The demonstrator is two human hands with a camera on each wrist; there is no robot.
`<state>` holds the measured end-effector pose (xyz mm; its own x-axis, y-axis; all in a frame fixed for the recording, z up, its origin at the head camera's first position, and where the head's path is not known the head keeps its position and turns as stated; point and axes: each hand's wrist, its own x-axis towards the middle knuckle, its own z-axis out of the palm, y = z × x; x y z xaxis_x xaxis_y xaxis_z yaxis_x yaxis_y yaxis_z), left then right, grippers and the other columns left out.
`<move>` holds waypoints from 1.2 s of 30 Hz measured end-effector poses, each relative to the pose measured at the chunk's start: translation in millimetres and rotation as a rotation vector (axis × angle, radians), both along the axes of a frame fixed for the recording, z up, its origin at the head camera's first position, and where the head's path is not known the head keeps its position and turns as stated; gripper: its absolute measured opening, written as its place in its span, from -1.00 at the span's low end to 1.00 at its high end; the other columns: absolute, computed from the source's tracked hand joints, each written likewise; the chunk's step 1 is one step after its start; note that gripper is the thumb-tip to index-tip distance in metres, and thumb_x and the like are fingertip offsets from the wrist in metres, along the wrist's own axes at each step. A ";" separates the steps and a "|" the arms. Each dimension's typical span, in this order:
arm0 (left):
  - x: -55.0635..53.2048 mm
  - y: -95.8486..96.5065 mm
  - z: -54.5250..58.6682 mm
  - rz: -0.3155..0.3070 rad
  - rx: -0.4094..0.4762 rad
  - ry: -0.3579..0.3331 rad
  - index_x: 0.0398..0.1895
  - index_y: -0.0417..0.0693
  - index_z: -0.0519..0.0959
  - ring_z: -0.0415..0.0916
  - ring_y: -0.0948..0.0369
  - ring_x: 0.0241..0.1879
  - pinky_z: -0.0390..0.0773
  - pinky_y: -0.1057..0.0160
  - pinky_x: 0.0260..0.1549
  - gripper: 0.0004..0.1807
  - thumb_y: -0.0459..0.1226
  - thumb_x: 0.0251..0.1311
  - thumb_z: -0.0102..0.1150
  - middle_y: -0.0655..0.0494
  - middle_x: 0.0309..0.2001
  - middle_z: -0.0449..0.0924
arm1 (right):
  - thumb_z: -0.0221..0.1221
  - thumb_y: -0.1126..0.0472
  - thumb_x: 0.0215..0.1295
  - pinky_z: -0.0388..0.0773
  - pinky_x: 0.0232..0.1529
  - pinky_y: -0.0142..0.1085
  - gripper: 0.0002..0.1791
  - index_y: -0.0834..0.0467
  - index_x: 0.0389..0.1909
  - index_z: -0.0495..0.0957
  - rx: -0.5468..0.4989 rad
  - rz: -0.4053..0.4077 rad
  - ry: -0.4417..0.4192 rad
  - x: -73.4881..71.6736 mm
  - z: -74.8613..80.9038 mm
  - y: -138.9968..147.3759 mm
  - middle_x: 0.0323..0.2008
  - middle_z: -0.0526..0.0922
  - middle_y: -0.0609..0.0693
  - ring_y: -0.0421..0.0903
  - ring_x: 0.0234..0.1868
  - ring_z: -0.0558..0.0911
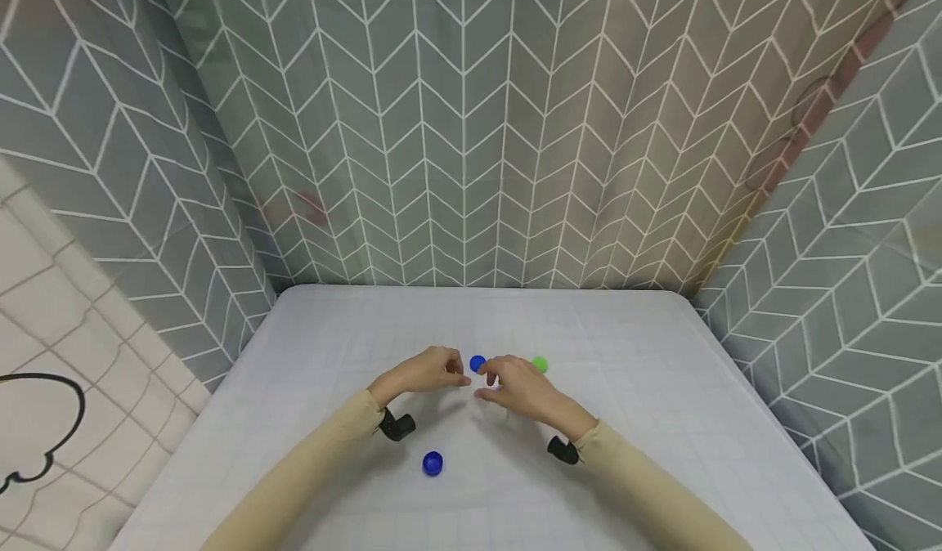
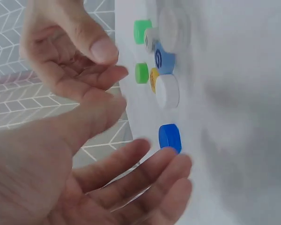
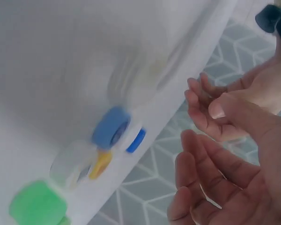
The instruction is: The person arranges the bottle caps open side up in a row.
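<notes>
My left hand (image 1: 429,369) and right hand (image 1: 524,389) hover facing each other above the table, fingers loosely bent and apart. Neither holds anything. Between the fingertips, just beyond, lies a blue bottle cap (image 1: 477,363). A light green cap (image 1: 540,364) shows behind the right hand, which hides more caps from the head view. From the left wrist, a white cap (image 2: 168,91), a lighter blue cap (image 2: 164,60), a yellow cap (image 2: 153,79) and green caps (image 2: 141,73) appear in a cluster. A dark blue cap (image 1: 432,463) sits nearer the body, between the forearms.
A white cloth covers the table (image 1: 353,314). Grey curtains (image 1: 464,126) with white zigzag lines hang behind it and along the right side. At the left is a white tiled-pattern cloth (image 1: 66,330). Each wrist wears a small black camera (image 1: 397,427).
</notes>
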<state>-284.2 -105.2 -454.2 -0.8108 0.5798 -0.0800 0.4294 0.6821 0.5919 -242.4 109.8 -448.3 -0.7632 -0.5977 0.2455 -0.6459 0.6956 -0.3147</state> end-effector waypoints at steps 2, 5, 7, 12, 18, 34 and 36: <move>-9.4 5.6 -1.8 0.027 0.014 0.022 -0.26 -0.12 0.56 0.45 0.29 -0.46 0.45 0.33 -0.47 -0.74 -0.10 0.20 0.27 0.14 -0.42 0.58 | 0.33 0.03 0.17 0.49 -0.37 -0.37 -0.62 0.21 -0.09 0.64 0.006 -0.030 -0.024 -8.6 0.5 4.2 -0.35 0.69 -0.03 -0.11 -0.30 0.62; -19.9 12.8 -3.5 0.061 0.036 0.034 -0.20 -0.19 0.55 0.47 0.27 -0.46 0.46 0.34 -0.47 -0.71 -0.17 0.15 0.32 0.11 -0.42 0.58 | 0.32 0.04 0.19 0.50 -0.36 -0.33 -0.60 0.22 -0.06 0.63 0.017 -0.057 -0.055 -18.2 1.0 7.4 -0.33 0.69 0.00 -0.08 -0.27 0.61; -24.1 15.8 -4.0 0.081 0.057 0.030 -0.18 -0.23 0.54 0.47 0.26 -0.47 0.46 0.34 -0.48 -0.69 -0.21 0.11 0.35 0.09 -0.43 0.59 | 0.32 0.05 0.19 0.50 -0.35 -0.30 -0.59 0.24 -0.05 0.62 0.018 -0.066 -0.064 -23.4 0.4 8.0 -0.32 0.69 0.02 -0.08 -0.28 0.61; -29.7 20.3 -6.7 0.103 0.094 0.044 -0.19 -0.23 0.54 0.47 0.27 -0.49 0.45 0.36 -0.49 -0.68 -0.28 0.03 0.40 0.08 -0.46 0.60 | 0.33 0.07 0.18 0.52 -0.30 -0.21 -0.59 0.25 -0.03 0.61 0.012 -0.085 -0.071 -32.8 -1.4 7.5 -0.31 0.70 0.07 -0.08 -0.28 0.60; -34.8 22.9 -11.3 0.111 0.092 0.077 -0.18 -0.23 0.54 0.48 0.26 -0.47 0.47 0.34 -0.47 -0.66 -0.30 0.00 0.42 0.08 -0.43 0.59 | 0.35 0.08 0.15 0.54 -0.29 -0.19 -0.56 0.24 -0.01 0.60 0.009 -0.100 -0.075 -41.7 -4.8 6.9 -0.30 0.70 0.09 -0.04 -0.27 0.62; -38.7 25.0 -30.2 0.166 0.048 0.019 -0.08 -0.34 0.62 0.50 0.20 -0.36 0.56 0.25 -0.31 -0.60 -0.34 -0.03 0.41 -0.03 -0.30 0.64 | 0.35 0.07 0.15 0.48 -0.16 -0.17 -0.52 0.24 0.04 0.58 0.085 -0.169 -0.240 -63.9 -20.9 -10.1 -0.29 0.66 0.01 -0.17 -0.35 0.55; -39.4 25.5 -32.1 0.166 0.077 0.022 -0.13 -0.34 0.65 0.48 0.21 -0.39 0.54 0.28 -0.34 -0.65 -0.37 -0.02 0.40 -0.01 -0.34 0.63 | 0.37 0.09 0.12 0.49 -0.21 -0.20 -0.53 0.25 0.00 0.60 0.082 -0.170 -0.227 -66.0 -24.0 -12.1 -0.32 0.65 0.01 -0.18 -0.38 0.54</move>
<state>-323.5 -79.7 -486.3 -0.8971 0.4414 -0.0214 0.3282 0.6979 0.6366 -308.3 97.7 -472.3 -0.8842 -0.4670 0.0128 -0.4370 0.8170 -0.3763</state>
